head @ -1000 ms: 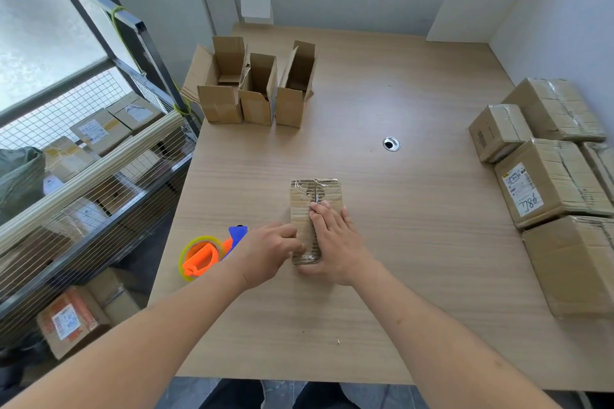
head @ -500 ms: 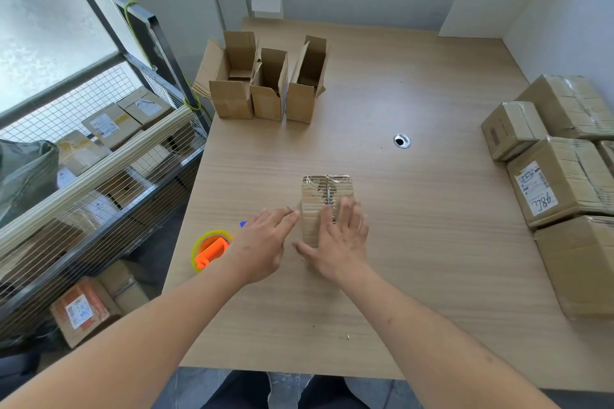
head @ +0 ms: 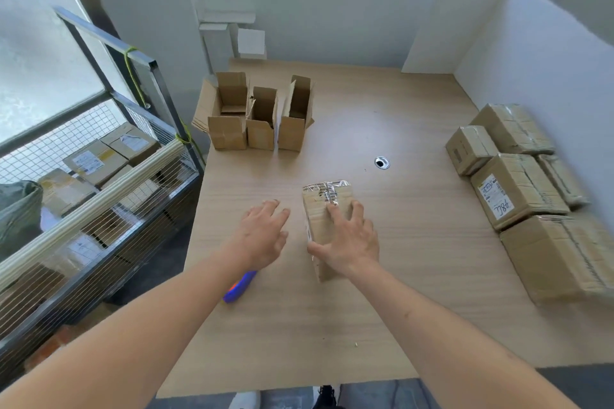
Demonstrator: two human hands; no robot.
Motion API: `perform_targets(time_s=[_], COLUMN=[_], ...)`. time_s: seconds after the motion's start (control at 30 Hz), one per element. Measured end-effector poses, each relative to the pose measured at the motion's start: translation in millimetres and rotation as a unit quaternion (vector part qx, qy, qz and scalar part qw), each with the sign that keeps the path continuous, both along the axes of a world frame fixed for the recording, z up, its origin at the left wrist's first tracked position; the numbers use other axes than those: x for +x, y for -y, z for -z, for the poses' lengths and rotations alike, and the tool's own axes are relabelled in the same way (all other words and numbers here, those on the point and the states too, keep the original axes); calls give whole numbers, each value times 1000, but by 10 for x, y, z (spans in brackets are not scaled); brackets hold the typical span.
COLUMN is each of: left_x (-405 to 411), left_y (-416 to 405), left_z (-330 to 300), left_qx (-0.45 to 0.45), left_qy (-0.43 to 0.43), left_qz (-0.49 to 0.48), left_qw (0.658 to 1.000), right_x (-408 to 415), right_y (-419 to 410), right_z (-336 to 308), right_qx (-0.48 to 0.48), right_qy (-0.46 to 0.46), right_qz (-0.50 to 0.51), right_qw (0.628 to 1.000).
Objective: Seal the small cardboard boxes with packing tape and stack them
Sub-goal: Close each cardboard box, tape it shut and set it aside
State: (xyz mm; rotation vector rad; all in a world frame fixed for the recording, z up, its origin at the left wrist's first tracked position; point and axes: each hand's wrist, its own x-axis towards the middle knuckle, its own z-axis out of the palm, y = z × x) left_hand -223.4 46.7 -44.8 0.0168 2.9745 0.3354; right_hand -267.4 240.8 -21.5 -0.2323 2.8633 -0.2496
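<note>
Since the earlier frames, the left hand [head: 264,236] has come off the taped box [head: 327,221] and now hovers just beside it over the tabletop [head: 415,276], fingers released and spread, holding nothing. Right hand [head: 349,241] remains on the box, fingers laid over its top face and thumb against the near left edge; the hold reads as a loose grasp around the near end rather than a clench.

Location: the taped box lies near the middle of the tabletop, well apart from three open boxes [head: 259,116] standing at the far left and from the sealed parcels [head: 518,189] grouped along the right edge. A blue-handled tape dispenser [head: 237,290] lies partly hidden under the left forearm.

Orientation: the box lies on its side, long axis running away from the person, taped end pointing to the far side, glossy tape showing across that end.

Handling, as judged: small corrugated carton, probably light and fairly stiff, though the walls would dent under a hard squeeze. Tape film is slick; bare cardboard on the long side faces offers the better purchase, one hand spanning the width.
</note>
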Motion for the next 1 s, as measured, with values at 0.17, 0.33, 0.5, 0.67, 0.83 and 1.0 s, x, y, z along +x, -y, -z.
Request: perform_targets(time_s=[0.17, 0.33, 0.5, 0.67, 0.83, 1.0], left_x=[-152, -203, -262, -345, -431, -516], left_y=[217, 229, -11, -431, -913, -1496], left_z=[-360, -806, -1206, -1505, -1777, -1907], left_qx=[0, -8, -8, -19, -22, -28], left_qy=[-17, -61, -99, -113, -127, -142], left_qz=[64, 135, 181, 213, 232, 220], left_qw=[998, 989, 978, 970, 964, 965], right_x=[216, 459, 615, 664, 647, 568], right_y=[135, 119, -49, -425, -901, -1483], right_z=[-441, -816, -1160, -1473, -1704, -1832], right_qx=[-17, -31, -41, -40, -44, -53], right_qy=[-41, -68, -100, -128, -143, -157], right_qz=[74, 125, 158, 191, 205, 189], right_qw=[996, 989, 982, 972, 967, 968])
